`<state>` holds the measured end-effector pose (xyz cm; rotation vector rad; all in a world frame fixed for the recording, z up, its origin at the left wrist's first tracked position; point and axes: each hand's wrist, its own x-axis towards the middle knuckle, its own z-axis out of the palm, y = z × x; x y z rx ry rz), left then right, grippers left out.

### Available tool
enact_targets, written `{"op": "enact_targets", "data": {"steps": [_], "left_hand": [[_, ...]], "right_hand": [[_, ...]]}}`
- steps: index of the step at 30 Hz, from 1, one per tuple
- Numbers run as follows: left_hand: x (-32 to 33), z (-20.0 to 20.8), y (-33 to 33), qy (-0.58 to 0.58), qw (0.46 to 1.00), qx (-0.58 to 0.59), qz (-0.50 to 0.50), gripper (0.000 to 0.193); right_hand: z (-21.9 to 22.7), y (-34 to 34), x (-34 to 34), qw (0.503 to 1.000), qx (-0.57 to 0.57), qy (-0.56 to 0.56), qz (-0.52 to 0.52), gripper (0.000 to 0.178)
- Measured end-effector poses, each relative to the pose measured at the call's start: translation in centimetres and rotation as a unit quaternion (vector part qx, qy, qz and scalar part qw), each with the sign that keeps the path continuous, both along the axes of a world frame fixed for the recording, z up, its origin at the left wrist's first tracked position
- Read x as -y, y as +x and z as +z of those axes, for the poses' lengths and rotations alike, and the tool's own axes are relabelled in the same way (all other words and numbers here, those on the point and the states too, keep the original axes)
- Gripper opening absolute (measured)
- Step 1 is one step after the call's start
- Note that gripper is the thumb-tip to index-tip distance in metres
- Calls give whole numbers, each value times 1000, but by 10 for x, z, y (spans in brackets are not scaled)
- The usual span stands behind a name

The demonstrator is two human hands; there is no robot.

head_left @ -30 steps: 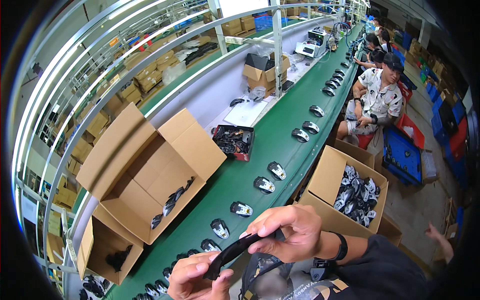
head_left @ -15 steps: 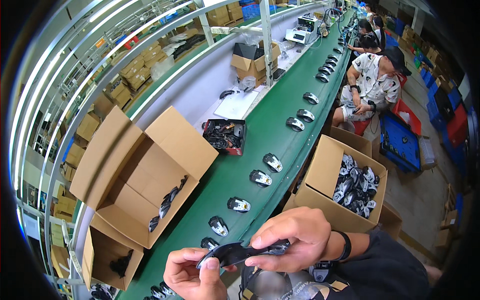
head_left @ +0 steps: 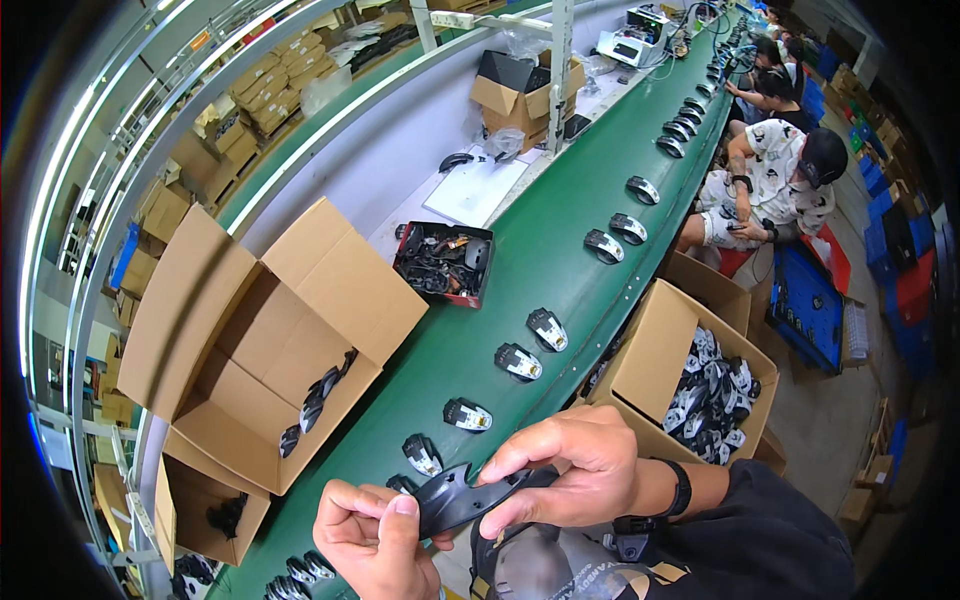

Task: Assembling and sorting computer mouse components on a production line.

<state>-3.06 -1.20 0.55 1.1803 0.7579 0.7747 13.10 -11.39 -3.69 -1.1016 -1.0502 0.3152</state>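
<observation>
Between my hands is a black curved plastic shell point(head_left: 450, 503) that looks like a computer mouse cover, its hollow side showing. My left hand point(head_left: 375, 535) pinches its left end between thumb and fingers. The other end is gripped by my right hand point(head_left: 580, 465), thumb below and fingers above. Just beyond, on the green conveyor belt point(head_left: 400, 385), lies a row of mouse bodies; the nearest fully visible one is a black and white mouse body point(head_left: 422, 454). Another mouse body point(head_left: 402, 484) is partly hidden behind the shell and my left hand.
Left of the belt stands an open carton point(head_left: 235, 390) with some black shells, beside a smaller carton point(head_left: 190, 505). A box of dark parts point(head_left: 445, 262) sits farther along. To the right, a carton point(head_left: 640, 355) holds many mouse parts; a seated co-worker point(head_left: 765, 190) is beyond it.
The shell has turned so that more of its hollow inner side shows. Both hands keep their grip. The whole view has shifted slightly; the co-worker's head is lower in the picture.
</observation>
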Motion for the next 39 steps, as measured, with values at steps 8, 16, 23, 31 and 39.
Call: {"op": "enact_targets", "data": {"steps": [8,16,23,31,39], "left_hand": [[-5,4,58,141,987,-45,65,17],[-14,3,82,185,972,-94,111,18],[-28,-8,85,101,987,-80,92,9],[-44,-52,80,399,913,-67,57,36],[-58,-89,57,34,996,46,70,43]], "right_hand": [[-17,50,-28,997,-57,7,56,37],[-30,80,-48,992,-69,-21,102,41],[-33,96,-63,987,-95,-26,130,36],[-39,108,-72,997,-16,-1,80,20],[-72,84,-94,994,103,-2,36,19]]}}
